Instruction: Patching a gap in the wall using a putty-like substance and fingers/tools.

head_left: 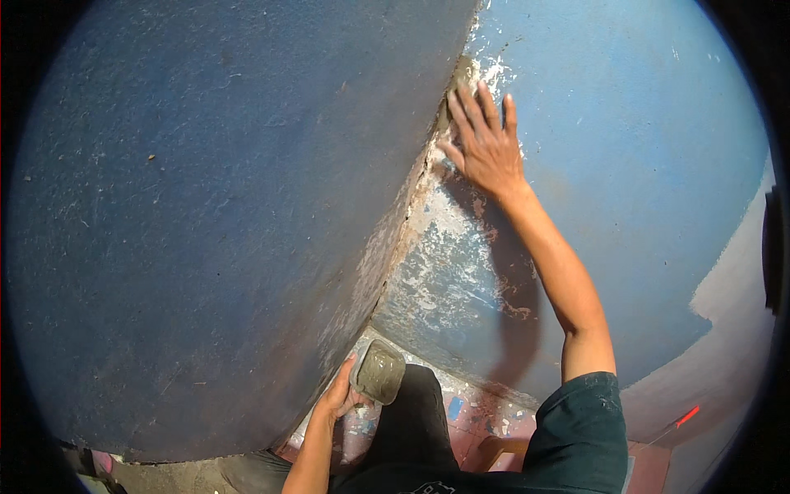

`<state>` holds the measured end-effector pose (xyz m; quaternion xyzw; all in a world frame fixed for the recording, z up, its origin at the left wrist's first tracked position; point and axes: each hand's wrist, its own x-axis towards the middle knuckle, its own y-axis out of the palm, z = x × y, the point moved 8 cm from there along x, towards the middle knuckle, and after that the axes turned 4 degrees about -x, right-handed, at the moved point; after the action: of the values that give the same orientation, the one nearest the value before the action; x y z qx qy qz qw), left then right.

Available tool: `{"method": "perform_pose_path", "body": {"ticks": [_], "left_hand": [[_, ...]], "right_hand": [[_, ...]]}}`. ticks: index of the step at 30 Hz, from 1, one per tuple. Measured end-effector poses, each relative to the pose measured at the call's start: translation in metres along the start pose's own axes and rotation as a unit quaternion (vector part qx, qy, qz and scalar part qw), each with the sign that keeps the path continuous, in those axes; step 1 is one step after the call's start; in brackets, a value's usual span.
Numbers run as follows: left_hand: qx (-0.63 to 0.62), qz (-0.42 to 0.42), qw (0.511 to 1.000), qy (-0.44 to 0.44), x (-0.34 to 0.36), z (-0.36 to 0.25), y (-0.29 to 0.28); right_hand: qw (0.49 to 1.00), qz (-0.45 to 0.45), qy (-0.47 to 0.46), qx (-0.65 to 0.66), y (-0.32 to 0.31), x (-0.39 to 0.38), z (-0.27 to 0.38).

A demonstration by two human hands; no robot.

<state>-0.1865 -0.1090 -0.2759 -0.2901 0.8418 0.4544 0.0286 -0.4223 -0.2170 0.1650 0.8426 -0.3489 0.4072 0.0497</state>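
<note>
My left hand (336, 397) grips a small square plastic tub (379, 372) low down in front of me, next to my knee. Wet grey-green paste, perhaps mortar, coats the tub's inside. Up at the corner where two blue walls meet, my right hand (487, 148) is spread with its fingers apart, against or very close to the right wall (625, 189). By its fingertips a patch of the same grey-green paste (457, 78) lies along the corner crack. Whether anything is under the palm is hidden.
The dark blue wall (214, 214) fills the left side. Peeled, whitish paint (444, 247) runs down the corner. Paint flakes litter the reddish floor (469, 424). A red-handled tool with a thin shaft (687, 417) is at the lower right. Part of a wooden piece (494, 451) shows beside my leg.
</note>
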Motion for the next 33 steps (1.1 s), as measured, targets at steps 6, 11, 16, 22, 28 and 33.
{"method": "perform_pose_path", "body": {"ticks": [6, 11, 16, 22, 28, 33], "left_hand": [[-0.003, -0.026, 1.0, 0.015, -0.004, -0.004, -0.01], [0.004, -0.021, 1.0, 0.011, -0.001, -0.002, -0.009], [-0.006, 0.004, 1.0, 0.009, 0.001, 0.001, -0.002], [-0.014, 0.01, 1.0, 0.009, -0.007, -0.002, 0.001], [-0.01, 0.018, 1.0, -0.003, -0.006, -0.003, -0.007], [-0.011, 0.017, 1.0, 0.005, 0.001, 0.004, 0.001]], "right_hand": [[0.993, 0.066, -0.072, 0.068, 0.004, -0.048, 0.046], [1.0, -0.008, 0.02, 0.01, -0.02, 0.005, -0.01], [1.0, -0.014, 0.013, -0.016, 0.004, 0.022, -0.007], [0.997, 0.034, -0.025, 0.062, -0.014, -0.05, 0.047], [0.968, -0.037, 0.13, 0.213, -0.065, 0.011, -0.004], [0.884, 0.093, 0.222, 0.4, -0.016, 0.038, -0.026]]}}
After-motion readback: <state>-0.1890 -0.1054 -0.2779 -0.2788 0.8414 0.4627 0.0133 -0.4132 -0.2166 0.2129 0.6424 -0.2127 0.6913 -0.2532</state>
